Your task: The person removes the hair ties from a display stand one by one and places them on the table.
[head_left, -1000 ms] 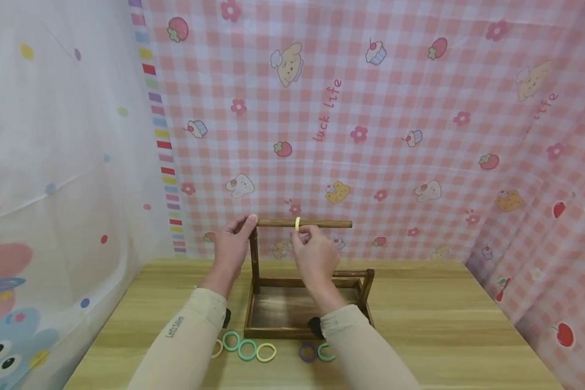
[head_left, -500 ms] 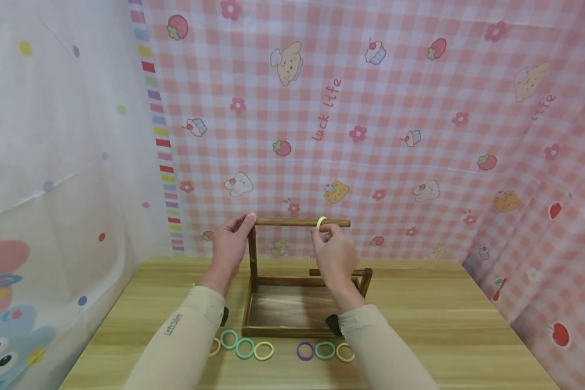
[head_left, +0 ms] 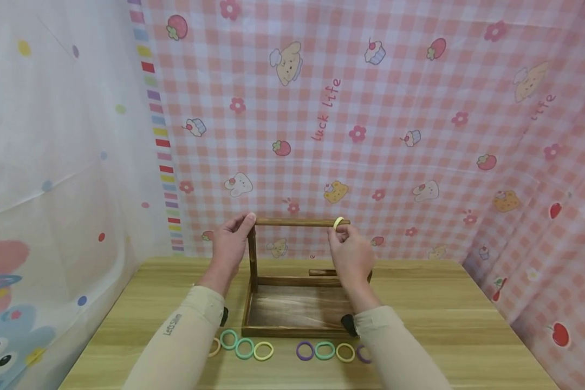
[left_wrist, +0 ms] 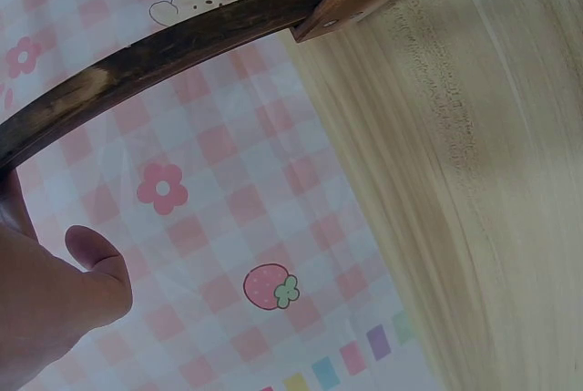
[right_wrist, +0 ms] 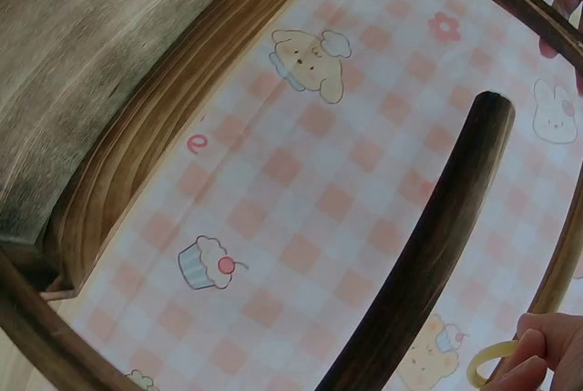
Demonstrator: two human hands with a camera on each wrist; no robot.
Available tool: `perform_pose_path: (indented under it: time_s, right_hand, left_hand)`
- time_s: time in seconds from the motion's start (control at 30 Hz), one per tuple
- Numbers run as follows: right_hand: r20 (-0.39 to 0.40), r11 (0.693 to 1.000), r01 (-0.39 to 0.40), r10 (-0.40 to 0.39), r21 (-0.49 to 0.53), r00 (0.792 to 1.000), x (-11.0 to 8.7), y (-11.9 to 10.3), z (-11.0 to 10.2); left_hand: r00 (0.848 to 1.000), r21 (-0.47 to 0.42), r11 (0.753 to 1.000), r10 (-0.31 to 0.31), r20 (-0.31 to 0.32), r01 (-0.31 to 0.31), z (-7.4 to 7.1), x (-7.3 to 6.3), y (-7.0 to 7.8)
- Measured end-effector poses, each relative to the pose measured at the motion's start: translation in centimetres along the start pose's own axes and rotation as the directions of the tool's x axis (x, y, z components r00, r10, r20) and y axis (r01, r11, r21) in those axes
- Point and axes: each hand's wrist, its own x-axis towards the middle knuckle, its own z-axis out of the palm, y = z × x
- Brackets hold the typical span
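A dark wooden rack point(head_left: 252, 260) has a tray base, a tall left post with a long rod point(head_left: 292, 222) at its top, and a shorter rod point(head_left: 322, 272) lower at the right. My left hand point(head_left: 229, 244) grips the top corner where post and long rod meet; in the left wrist view the thumb point(left_wrist: 100, 263) shows beside the post. Between thumb and fingertips, my right hand point(head_left: 353, 252) pinches a yellow ring point(head_left: 338, 222), which sits around the long rod close to its free right end. The right wrist view shows this ring point(right_wrist: 483, 364) at the lower right.
In front of the tray point(head_left: 292, 331) lie several rings on the wooden table point(head_left: 429, 319): green point(head_left: 245, 348), yellow point(head_left: 264, 351), purple point(head_left: 305, 350) and others, some partly behind the sleeves. A pink checked cloth point(head_left: 395, 108) hangs behind the table, a white one point(head_left: 78, 189) at left.
My right hand has slid the yellow ring rightward along the long rod, from its middle to near the free end. The left hand keeps its grip on the corner.
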Motion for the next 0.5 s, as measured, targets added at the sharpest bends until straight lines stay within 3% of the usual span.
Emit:
perform_pose_path:
  time_s: [0.5]
  right_hand:
    - [-0.046, 0.999, -0.045, 0.044, -0.026, 0.998, 0.4, 2.1, -0.8]
  left_hand:
    - [1.0, -0.011, 1.0, -0.01, 0.011, 0.01, -0.1, 0.0, 0.0]
